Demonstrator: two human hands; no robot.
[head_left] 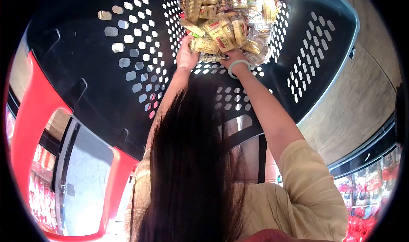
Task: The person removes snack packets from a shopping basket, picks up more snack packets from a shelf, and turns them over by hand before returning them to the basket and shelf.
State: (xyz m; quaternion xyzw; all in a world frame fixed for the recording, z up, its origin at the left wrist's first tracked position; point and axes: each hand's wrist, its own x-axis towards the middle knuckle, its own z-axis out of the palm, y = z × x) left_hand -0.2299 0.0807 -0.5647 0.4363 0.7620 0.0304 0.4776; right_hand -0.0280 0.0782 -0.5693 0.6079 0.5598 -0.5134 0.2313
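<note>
Both arms reach down into a deep black perforated plastic basket [98,71]. A heap of small clear-and-gold snack packets [221,33] with red labels lies at its far end. My left hand [187,54] is curled against the heap's near left side, on a gold snack packet [205,45]. My right hand [235,58], with a pale bangle [232,71] at the wrist, grips at the near right edge of the heap. Packets hide the fingertips of both hands. Long dark hair covers the space between the forearms.
A red plastic frame [30,114] borders the basket on the left. The wood-look floor [353,114] shows at right. Shelves with red-packaged goods [42,199] stand at lower left, and more packaged goods [366,191] at lower right.
</note>
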